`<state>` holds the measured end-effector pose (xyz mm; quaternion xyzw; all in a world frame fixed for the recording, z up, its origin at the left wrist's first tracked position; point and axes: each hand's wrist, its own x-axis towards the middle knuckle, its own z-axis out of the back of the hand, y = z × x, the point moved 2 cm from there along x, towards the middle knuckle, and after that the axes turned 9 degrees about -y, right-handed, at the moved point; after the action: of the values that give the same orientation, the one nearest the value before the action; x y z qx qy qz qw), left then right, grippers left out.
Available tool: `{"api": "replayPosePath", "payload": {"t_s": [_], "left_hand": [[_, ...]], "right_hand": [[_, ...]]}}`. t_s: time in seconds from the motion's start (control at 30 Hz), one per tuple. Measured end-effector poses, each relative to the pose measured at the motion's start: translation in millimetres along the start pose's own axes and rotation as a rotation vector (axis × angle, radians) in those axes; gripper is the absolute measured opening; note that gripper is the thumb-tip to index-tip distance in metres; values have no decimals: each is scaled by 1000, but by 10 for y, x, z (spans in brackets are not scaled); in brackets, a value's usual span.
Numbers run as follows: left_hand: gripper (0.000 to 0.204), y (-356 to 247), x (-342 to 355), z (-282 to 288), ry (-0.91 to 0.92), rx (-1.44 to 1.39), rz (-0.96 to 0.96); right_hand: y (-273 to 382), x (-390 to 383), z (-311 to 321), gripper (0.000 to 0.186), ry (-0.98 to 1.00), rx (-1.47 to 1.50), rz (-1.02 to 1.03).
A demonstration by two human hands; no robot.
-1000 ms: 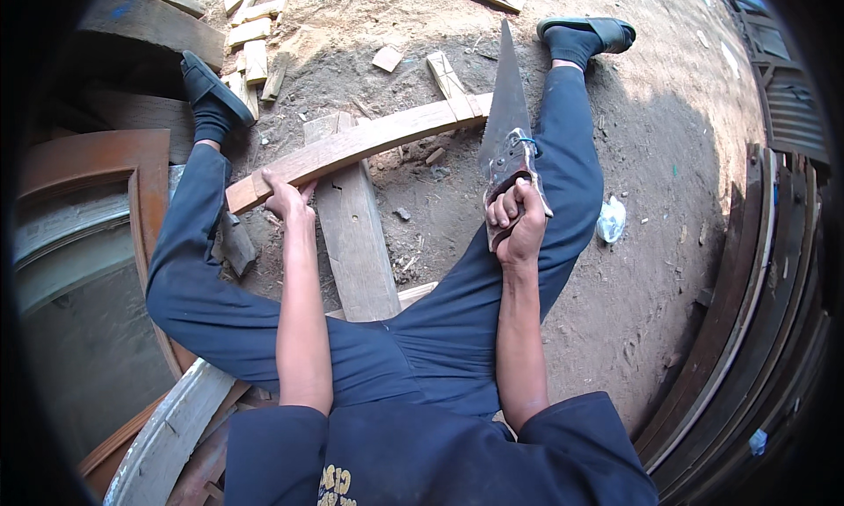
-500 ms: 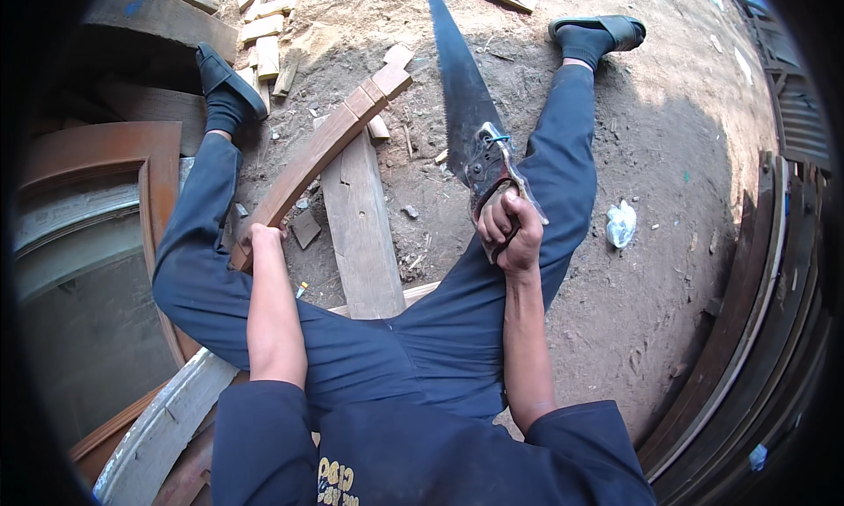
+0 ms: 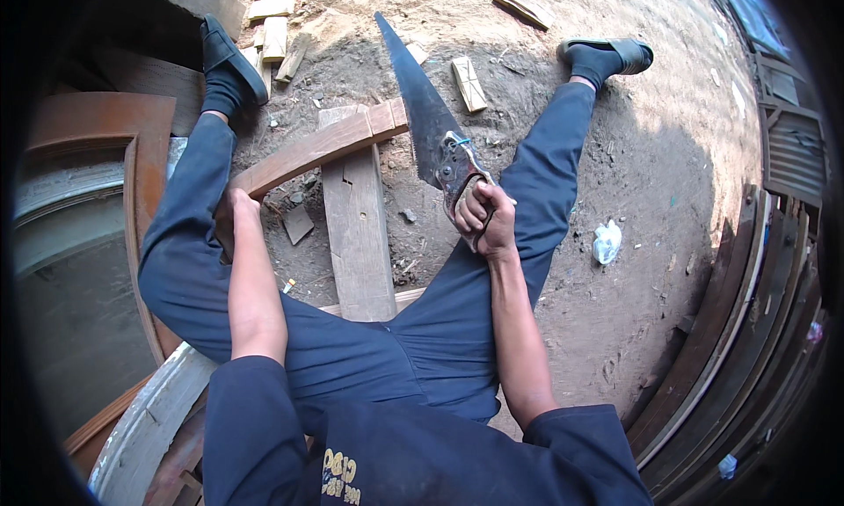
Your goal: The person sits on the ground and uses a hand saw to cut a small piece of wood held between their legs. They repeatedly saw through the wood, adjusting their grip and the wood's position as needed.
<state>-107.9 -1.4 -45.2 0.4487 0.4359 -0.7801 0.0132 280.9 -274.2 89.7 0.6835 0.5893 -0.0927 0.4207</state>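
Note:
My right hand [image 3: 486, 218] is closed around the handle of a handsaw [image 3: 426, 106], its dark blade pointing up and to the left. The blade's lower part is beside the far end of a curved brown wooden piece [image 3: 308, 152]; whether they touch I cannot tell. This piece lies across a weathered grey plank [image 3: 356, 233] between my legs and has cut lines near its far end. At its near end, by my left knee, my left hand [image 3: 242, 205] grips it, the fingers mostly hidden.
An offcut block [image 3: 469, 84] lies beyond the saw, with more wood scraps [image 3: 274, 36] at the far left. A brown framed panel [image 3: 149, 198] leans at left. Long dark boards [image 3: 730, 330] are stacked at right. A crumpled plastic bag [image 3: 607, 242] sits on the dirt.
The saw has swung left and its handle has come down slightly left. The curved piece has turned to lie flatter across the plank. An offcut block now shows where the blade was.

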Motion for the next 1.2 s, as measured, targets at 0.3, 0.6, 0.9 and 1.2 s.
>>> {"api": "replayPosePath", "payload": {"t_s": [0.3, 0.6, 0.9, 1.2], "left_hand": [[55, 78, 138, -3, -5, -5, 9], [53, 73, 277, 33, -5, 0, -6], [51, 126, 132, 23, -45, 162, -100], [102, 413, -863, -189, -325, 868, -828]], "right_hand": [[-148, 42, 19, 31, -95, 90, -68], [-387, 104, -166, 33, -70, 145, -67], [-257, 298, -117, 34, -136, 66, -54], [-350, 331, -96, 33, -193, -36, 2]]}}
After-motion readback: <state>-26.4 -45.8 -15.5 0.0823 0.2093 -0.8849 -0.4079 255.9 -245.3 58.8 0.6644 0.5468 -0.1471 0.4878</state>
